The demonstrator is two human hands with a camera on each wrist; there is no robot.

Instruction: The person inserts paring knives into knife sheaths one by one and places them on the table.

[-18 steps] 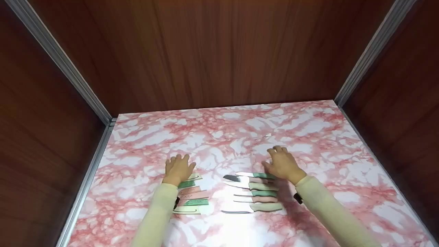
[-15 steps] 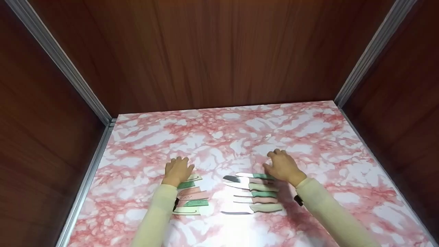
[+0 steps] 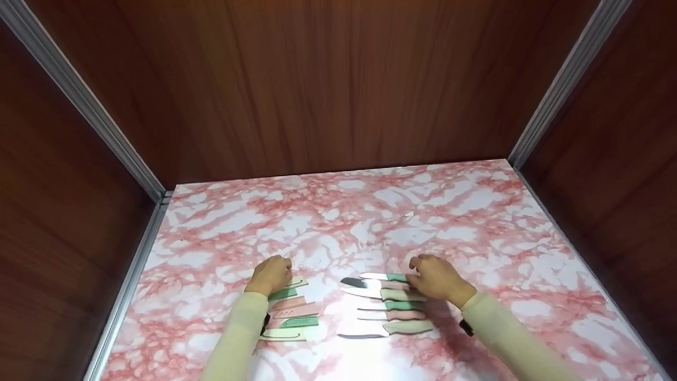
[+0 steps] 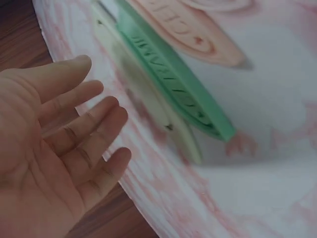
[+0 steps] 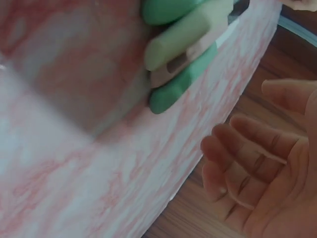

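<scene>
While both sleeves come in from 6 o'clock, the nearest things are two flat rows on the glossy pink-and-white marbled worktop (image 3: 476, 222). Knife sheaths (image 3: 291, 312), thin plastic, blade-shaped, in cream, green and pink with embossed lettering, lie stacked edge to edge under the left forearm. Just to their 3 o'clock sit the knives (image 3: 389, 307): shiny steel blades pointing to 9 o'clock, one dark blade at the far end, and smooth rounded matte handles in green, pink and cream. Left hand (image 3: 271, 274) sits at the far end of the sheath row, fingers loosely bent, palm empty, over the cream sheath (image 4: 148, 104) and green sheath (image 4: 173, 84); contact unclear. Right hand (image 3: 436, 278) hovers at the far end of the knife handles, fingers relaxed and slightly curled, gripping nothing; its fingertips are near the farthest green handle (image 3: 396, 277). Beyond, at 12 o'clock, dark wood-grain panels (image 3: 338, 84) with aluminium corner strips (image 3: 79, 100).
</scene>
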